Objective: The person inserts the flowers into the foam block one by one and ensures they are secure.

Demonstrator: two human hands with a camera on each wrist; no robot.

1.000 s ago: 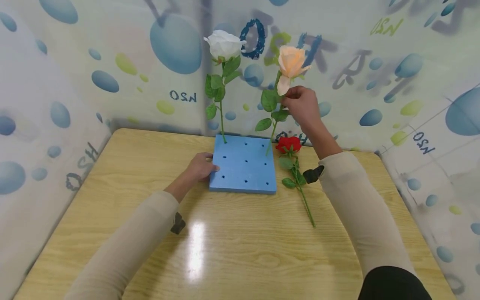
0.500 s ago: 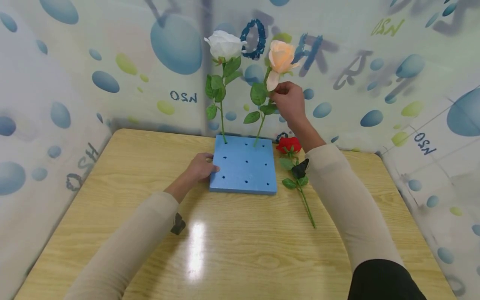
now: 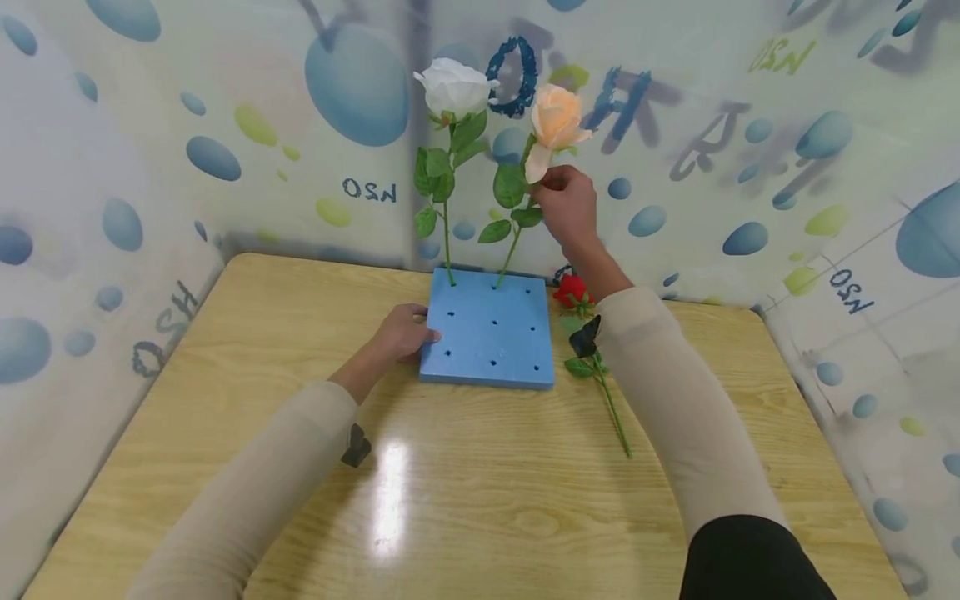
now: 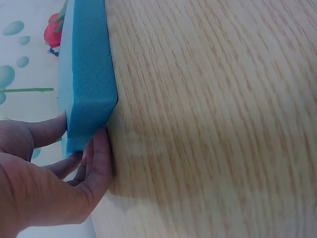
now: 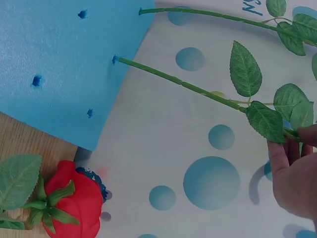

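Note:
My right hand [image 3: 570,204] pinches the stem of a peach rose [image 3: 557,117] just under its bloom. In the right wrist view the lower end of that rose's stem [image 5: 178,81] meets a hole near the back edge of the blue foam board [image 3: 472,337]; how deep it sits I cannot tell. My left hand [image 3: 403,332] grips the board's left edge, thumb on top and fingers against the side and underneath, as the left wrist view shows. A white rose [image 3: 452,87] stands upright in the board's back left hole.
A red rose [image 3: 572,291] lies on the wooden table [image 3: 480,483] to the right of the board, partly hidden by my right wrist strap. The patterned wall [image 3: 270,192] rises right behind the table's back edge.
My right hand has carried the peach rose leftward, its stem end going from above the board's right side to the back middle hole. The left hand has kept its hold on the board.

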